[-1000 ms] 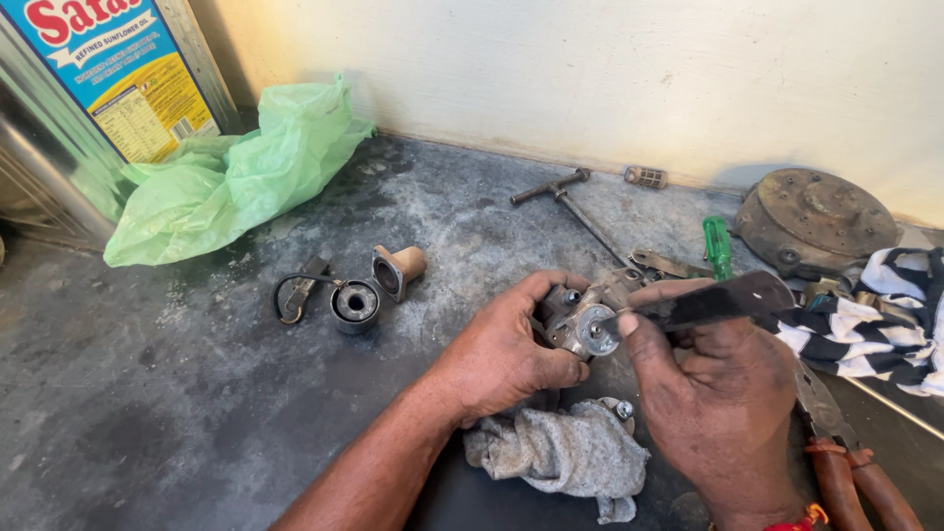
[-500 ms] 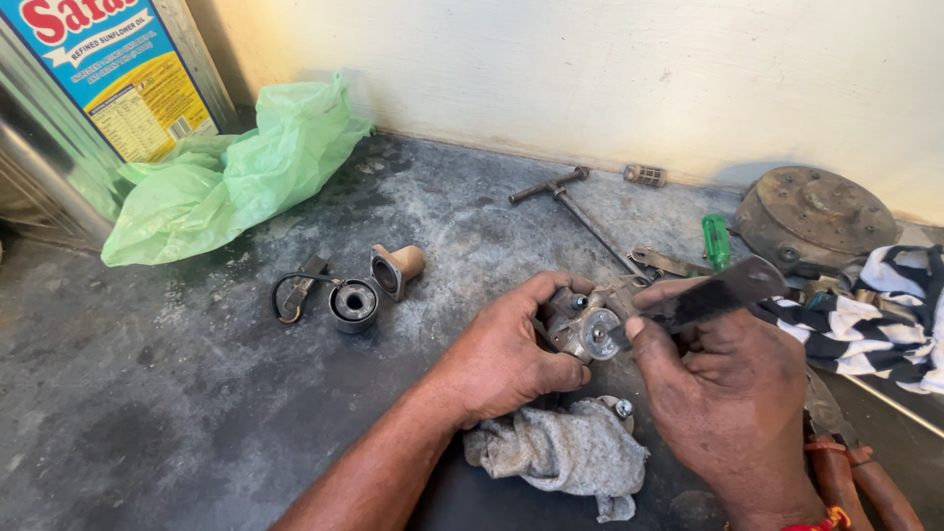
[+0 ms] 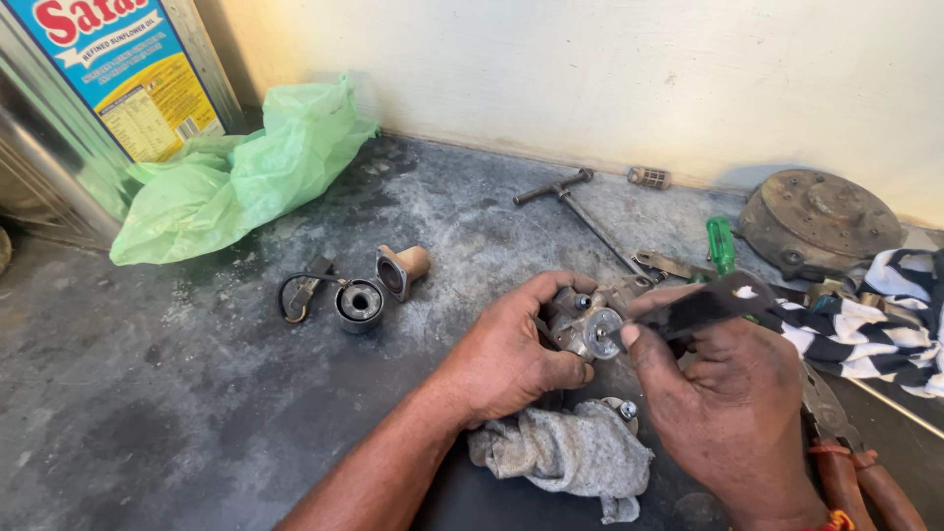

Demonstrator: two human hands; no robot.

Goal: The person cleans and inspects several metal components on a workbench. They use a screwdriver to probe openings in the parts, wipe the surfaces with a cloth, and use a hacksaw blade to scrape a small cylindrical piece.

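My left hand (image 3: 511,349) grips a small greasy metal part (image 3: 587,317), a cast body with a round silver face and small bolts. My right hand (image 3: 726,398) holds a thin dark flat blade (image 3: 700,303) whose tip rests against the part's round face. Both hands hover just above a crumpled grey rag (image 3: 560,452) lying on the dark stained floor. Under the rag's right edge another metal piece with a bolt (image 3: 622,408) peeks out.
To the left lie a black ring-shaped piece (image 3: 359,302), a tan flanged tube (image 3: 403,269) and a wire clip (image 3: 298,291). A green plastic bag (image 3: 236,177) and a large tin (image 3: 93,88) stand at the back left. A T-handle wrench (image 3: 570,195), green-handled screwdriver (image 3: 721,244), rusty round cover (image 3: 818,224), striped cloth (image 3: 865,320) and red-handled pliers (image 3: 855,472) sit right.
My hands stay almost in place. The blade in my right hand has shifted slightly against the part's face; the part has turned a little in my left hand.
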